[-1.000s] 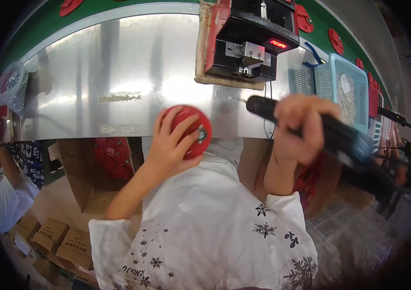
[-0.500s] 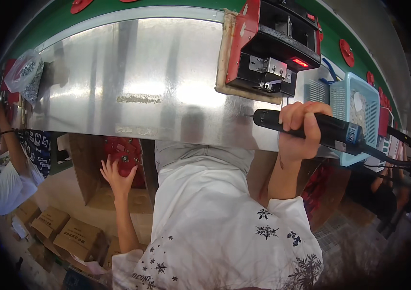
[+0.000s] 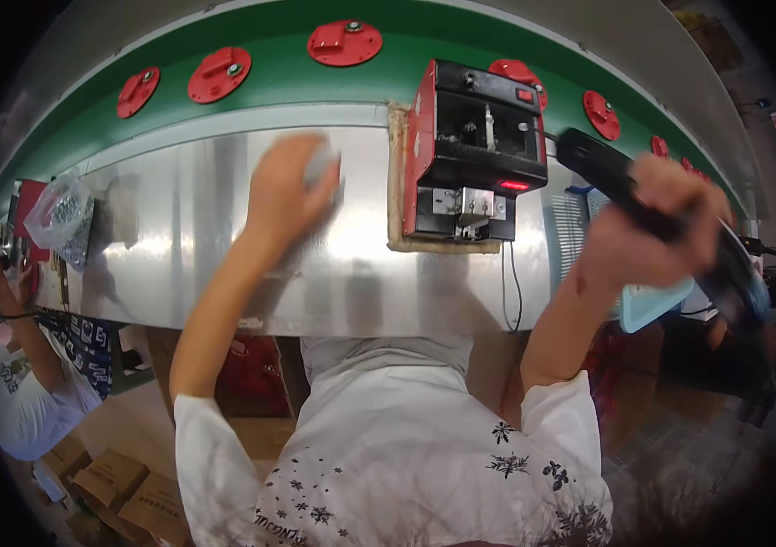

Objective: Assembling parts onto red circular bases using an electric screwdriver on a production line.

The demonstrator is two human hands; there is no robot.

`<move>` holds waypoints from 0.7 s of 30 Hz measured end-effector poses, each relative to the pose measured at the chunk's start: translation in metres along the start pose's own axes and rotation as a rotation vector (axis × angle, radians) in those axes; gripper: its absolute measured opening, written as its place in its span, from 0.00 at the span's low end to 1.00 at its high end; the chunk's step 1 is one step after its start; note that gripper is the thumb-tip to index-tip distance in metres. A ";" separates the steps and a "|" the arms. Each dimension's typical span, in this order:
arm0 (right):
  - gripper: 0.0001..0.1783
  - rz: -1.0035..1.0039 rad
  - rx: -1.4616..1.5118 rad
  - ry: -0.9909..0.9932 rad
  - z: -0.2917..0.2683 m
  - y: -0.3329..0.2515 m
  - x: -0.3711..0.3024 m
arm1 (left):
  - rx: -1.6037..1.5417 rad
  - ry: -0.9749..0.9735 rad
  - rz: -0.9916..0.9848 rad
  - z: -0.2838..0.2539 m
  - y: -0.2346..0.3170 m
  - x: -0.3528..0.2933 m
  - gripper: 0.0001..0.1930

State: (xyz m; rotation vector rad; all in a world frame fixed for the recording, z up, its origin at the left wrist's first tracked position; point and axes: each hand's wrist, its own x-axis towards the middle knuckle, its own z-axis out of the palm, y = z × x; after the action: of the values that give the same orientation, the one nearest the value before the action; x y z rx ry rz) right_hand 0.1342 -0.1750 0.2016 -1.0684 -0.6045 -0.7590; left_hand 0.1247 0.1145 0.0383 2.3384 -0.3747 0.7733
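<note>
My right hand (image 3: 652,219) is wrapped round a black electric screwdriver (image 3: 616,173), blurred by motion. Its thin bit points left, with the tip by the right side of a red and black screw feeder (image 3: 475,164); whether they touch I cannot tell. The feeder stands on a padded board and shows a lit red display. My left hand (image 3: 283,187), also smeared, is over the metal table (image 3: 361,296), left of the feeder. Its thumb stands apart from the fingers, with nothing visible between them.
Beyond the table runs a green strip (image 3: 288,82) carrying several red round parts (image 3: 344,43). A light blue basket (image 3: 648,305) sits at the right, partly behind my right arm. At the far left are a plastic bag of small parts (image 3: 64,214) and another person (image 3: 37,383). Cartons (image 3: 110,479) lie below.
My left hand has risen from over the box of red parts to above the table. My right hand has moved the screwdriver up and right, towards the feeder. The view has shifted too.
</note>
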 end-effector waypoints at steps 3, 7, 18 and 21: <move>0.07 0.193 -0.149 -0.156 0.004 0.019 -0.013 | 0.211 0.064 -0.108 0.046 -0.070 0.071 0.24; 0.13 0.025 -0.052 -0.219 -0.008 -0.017 -0.015 | 0.463 0.102 -0.248 0.098 -0.140 0.131 0.26; 0.16 0.366 0.094 -0.201 -0.010 -0.010 -0.035 | 0.196 -0.006 -0.045 0.047 -0.126 0.091 0.18; 0.13 0.450 0.073 -0.225 -0.011 0.004 -0.039 | 0.070 -0.115 -0.036 -0.006 -0.050 0.027 0.18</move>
State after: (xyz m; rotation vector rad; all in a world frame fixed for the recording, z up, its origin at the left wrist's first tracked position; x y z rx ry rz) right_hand 0.1147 -0.1745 0.1662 -1.1758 -0.5486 -0.2250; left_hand 0.1651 0.1544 0.0349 2.4555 -0.3591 0.6469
